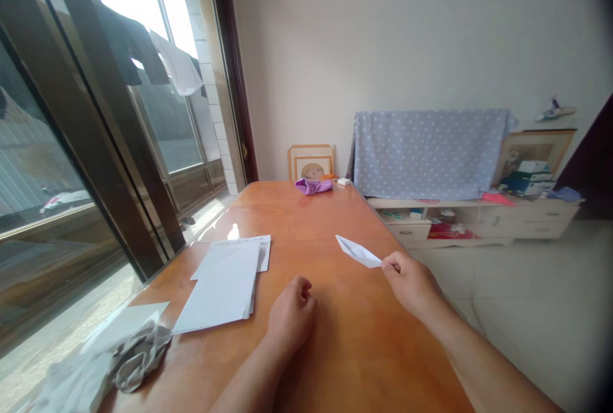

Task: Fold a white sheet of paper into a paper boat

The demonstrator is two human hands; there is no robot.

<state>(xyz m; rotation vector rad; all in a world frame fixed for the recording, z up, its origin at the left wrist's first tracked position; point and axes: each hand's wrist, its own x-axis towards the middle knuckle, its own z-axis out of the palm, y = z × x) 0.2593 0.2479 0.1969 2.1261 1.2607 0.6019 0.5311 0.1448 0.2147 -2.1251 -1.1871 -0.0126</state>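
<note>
My right hand pinches one pointed end of a folded white paper boat, between thumb and fingers, at the table's right side. The paper is long and narrow, with its far tip pointing left and away from me. My left hand rests on the wooden table with its fingers curled into a loose fist, and nothing shows in it. Left of that hand lies a stack of white paper sheets, a little apart from it. Writing shows along the far edge of a lower sheet.
A grey cloth and more pale sheets lie at the near left corner. At the far end sit a purple cloth pouch and a small white box. A low cabinet stands beyond on the right; glass doors are left.
</note>
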